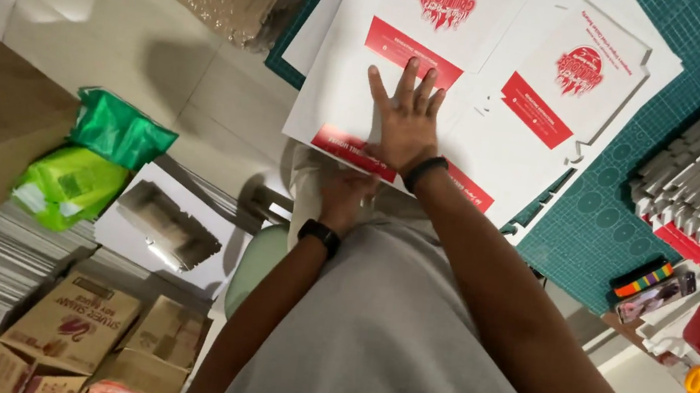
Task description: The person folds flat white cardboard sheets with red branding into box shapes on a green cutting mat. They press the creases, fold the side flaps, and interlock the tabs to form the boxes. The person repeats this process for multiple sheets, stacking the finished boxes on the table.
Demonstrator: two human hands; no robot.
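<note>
R hand (406,122) lay flat, fingers spread, on white sheet (356,88) w/ red print. L hand (340,200) half hidden under sheet edge; grip couldn't be told.

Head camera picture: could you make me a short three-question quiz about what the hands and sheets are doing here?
1. True or false: the right hand lies flat with fingers spread on a white printed sheet.
2. What colour is the mat under the sheets? A blue, B green, C black.
3. Where is the left hand?

Key: 1 true. 2 B. 3 At the sheet's near edge, below the right hand; its grip is hidden.
</note>
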